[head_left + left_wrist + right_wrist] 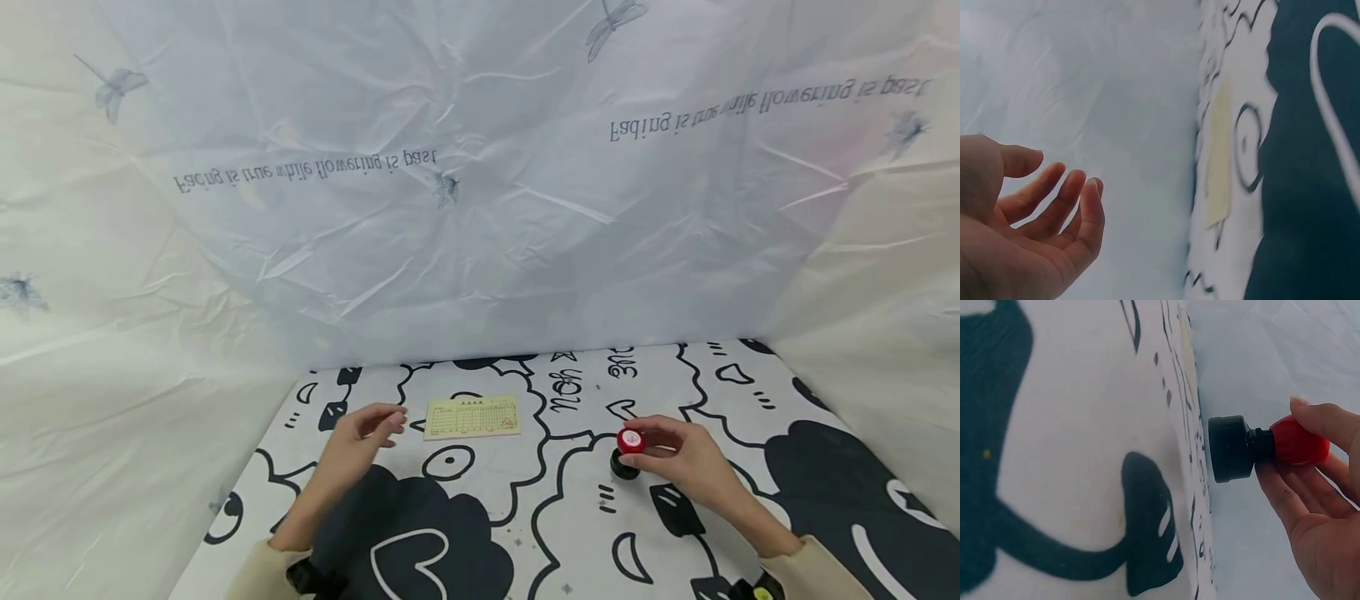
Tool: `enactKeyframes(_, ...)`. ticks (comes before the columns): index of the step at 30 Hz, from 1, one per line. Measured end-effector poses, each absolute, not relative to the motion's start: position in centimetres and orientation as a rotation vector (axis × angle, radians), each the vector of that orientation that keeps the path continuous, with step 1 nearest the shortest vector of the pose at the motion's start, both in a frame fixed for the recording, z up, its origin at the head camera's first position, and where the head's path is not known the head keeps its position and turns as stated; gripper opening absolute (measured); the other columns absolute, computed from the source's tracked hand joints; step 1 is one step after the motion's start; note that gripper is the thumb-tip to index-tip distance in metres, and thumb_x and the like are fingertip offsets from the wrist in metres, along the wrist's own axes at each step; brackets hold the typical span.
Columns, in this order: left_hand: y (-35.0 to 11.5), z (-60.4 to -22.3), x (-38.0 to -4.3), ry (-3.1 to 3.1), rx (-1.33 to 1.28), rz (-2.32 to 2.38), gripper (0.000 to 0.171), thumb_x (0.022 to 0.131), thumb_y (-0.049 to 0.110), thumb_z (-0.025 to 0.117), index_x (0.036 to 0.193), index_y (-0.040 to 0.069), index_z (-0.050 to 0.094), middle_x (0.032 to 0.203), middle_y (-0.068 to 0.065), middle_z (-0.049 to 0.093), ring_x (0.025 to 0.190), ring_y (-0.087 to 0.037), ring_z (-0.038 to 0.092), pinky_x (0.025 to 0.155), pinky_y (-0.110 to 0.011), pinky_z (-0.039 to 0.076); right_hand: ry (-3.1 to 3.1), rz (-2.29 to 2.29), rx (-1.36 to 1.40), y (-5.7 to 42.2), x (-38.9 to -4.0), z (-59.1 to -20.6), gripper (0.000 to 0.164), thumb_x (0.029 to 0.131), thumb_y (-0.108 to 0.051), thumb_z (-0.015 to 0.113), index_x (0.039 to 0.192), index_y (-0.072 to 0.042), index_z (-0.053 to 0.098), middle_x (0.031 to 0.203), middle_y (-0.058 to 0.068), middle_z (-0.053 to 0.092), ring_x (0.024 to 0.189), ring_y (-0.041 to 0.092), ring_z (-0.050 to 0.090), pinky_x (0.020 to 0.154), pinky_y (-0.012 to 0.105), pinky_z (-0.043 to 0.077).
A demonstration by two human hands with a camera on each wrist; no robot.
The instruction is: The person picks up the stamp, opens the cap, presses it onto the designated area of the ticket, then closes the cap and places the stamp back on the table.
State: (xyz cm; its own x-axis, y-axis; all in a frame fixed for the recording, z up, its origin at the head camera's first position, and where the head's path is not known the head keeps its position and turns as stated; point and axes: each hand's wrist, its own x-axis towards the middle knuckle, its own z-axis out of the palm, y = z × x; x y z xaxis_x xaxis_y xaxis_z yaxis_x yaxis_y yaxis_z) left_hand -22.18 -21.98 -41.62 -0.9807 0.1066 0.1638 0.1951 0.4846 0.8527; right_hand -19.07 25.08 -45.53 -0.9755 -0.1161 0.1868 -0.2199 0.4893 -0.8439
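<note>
My right hand (678,458) grips the red knob of a round stamp (1300,440) between thumb and fingers. Its wide black base (1230,450) points down at the tabletop, close over it in the right wrist view. A yellow printed form pad (472,417) with a ruled grid and a small red mark at its lower right lies flat between the hands. Just left of the pad, my left hand (356,442) hovers with loosely bent fingers and nothing in them; the left wrist view shows the palm side of the fingers (1088,219).
The table is covered by a white cloth (570,475) printed with black cartoon shapes. A pale plastic sheet (480,250) with lettering and dragonflies rises behind the table and along both sides.
</note>
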Motion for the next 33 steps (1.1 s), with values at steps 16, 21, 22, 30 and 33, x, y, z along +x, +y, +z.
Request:
enactKeyframes(16,-25.3,-40.5,-22.0,-2.616,-0.218,-1.422,0.034,0.109,0.025,0.059,0.132,0.002,0.068,0.124,-0.020,0.073,0.101,-0.002,0.072,0.084,-0.024,0.062,-2.683,1.493,0.244,26.0,-19.9,-47.3,0.056,0.083,-0.023,0.090,0.131,-0.004,0.069,0.130,0.020,0.072,0.109,0.027,0.076,0.084,0.027,0.065)
enactKeyframes(21,-25.6,-41.0,-22.0,-2.617,-0.179,-1.426,0.034,0.109,0.026,0.060,0.132,0.003,0.069,0.123,-0.017,0.074,0.102,-0.004,0.073,0.085,-0.027,0.063,-2.697,1.509,0.256,25.9,-20.0,-47.5,0.055,0.084,-0.027,0.090,0.130,-0.006,0.069,0.129,0.018,0.073,0.106,0.019,0.076,0.084,0.023,0.064)
enactKeyframes(22,-25.6,-41.0,-22.0,-2.620,-0.177,-1.422,0.034,0.109,0.026,0.060,0.132,0.003,0.069,0.123,-0.017,0.074,0.103,-0.007,0.073,0.085,-0.026,0.063,-2.701,1.511,0.254,26.0,-20.0,-47.5,0.055,0.084,-0.028,0.090,0.130,-0.006,0.069,0.128,0.018,0.073,0.105,0.016,0.075,0.084,0.022,0.063)
enactKeyframes(30,-25.3,-41.1,-22.4,-2.660,-0.165,-1.385,0.036,0.109,0.030,0.060,0.132,0.005,0.069,0.127,-0.017,0.073,0.108,-0.016,0.072,0.084,-0.019,0.060,-2.754,1.484,0.227,26.4,-20.3,-47.3,0.055,0.085,-0.032,0.089,0.131,-0.009,0.068,0.127,0.014,0.073,0.102,0.007,0.072,0.082,0.019,0.061)
enactKeyframes(33,-25.3,-40.9,-22.5,-2.673,-0.176,-1.337,0.034,0.109,0.030,0.060,0.131,0.006,0.070,0.126,-0.015,0.074,0.108,-0.020,0.073,0.084,-0.022,0.061,-2.779,1.487,0.236,26.4,-20.2,-46.9,0.061,0.085,-0.032,0.089,0.134,-0.006,0.065,0.127,0.015,0.072,0.106,0.016,0.073,0.083,0.021,0.062)
